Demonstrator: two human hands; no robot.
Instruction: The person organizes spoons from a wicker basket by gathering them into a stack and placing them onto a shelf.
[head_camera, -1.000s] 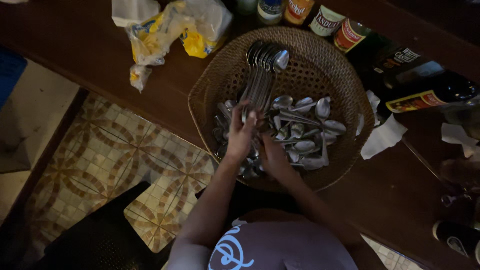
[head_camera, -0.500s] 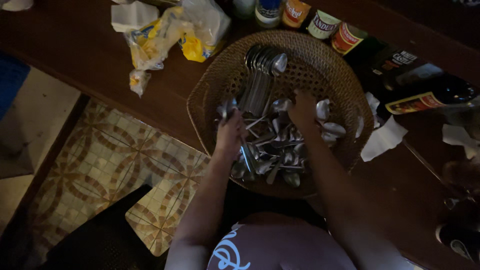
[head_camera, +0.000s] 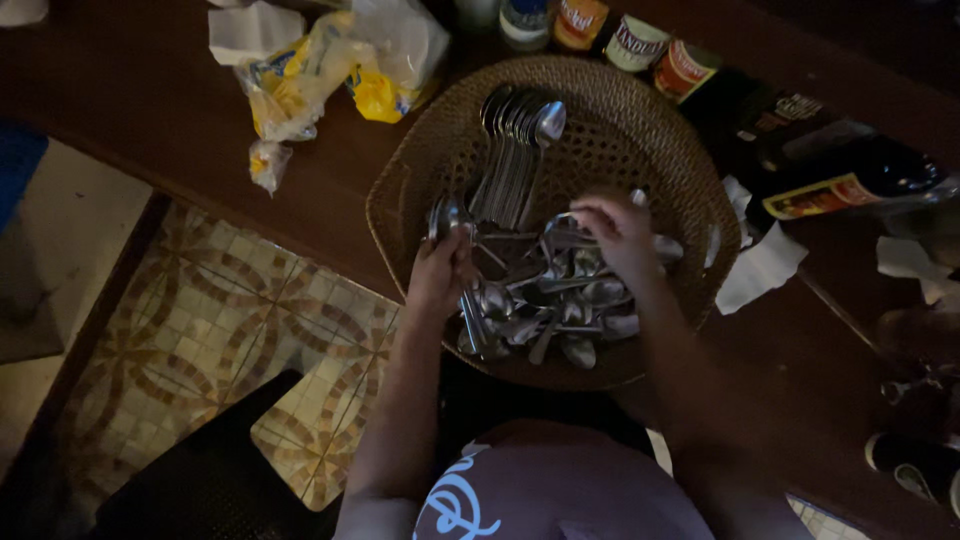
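A round woven basket (head_camera: 640, 110) sits on a dark wooden table (head_camera: 150, 120). A neat row of metal spoons (head_camera: 515, 140) lies at its far side and a loose heap of spoons (head_camera: 555, 315) fills its near side. My left hand (head_camera: 440, 275) is closed around a bunch of spoons (head_camera: 468, 310), their bowls sticking up above my fingers. My right hand (head_camera: 615, 230) reaches into the heap and pinches a single spoon (head_camera: 560, 222) with its fingertips.
Crumpled white and yellow plastic bags (head_camera: 330, 60) lie at the far left of the table. Jars and bottles (head_camera: 640, 40) stand behind the basket, a dark bottle (head_camera: 850, 185) lies at right beside white paper napkins (head_camera: 760, 265). Patterned floor tiles (head_camera: 200, 330) show at left.
My hands have moved apart over the heap. The right hand went to the right and took hold of a spoon; the left hand keeps its bunch and has lifted it slightly.
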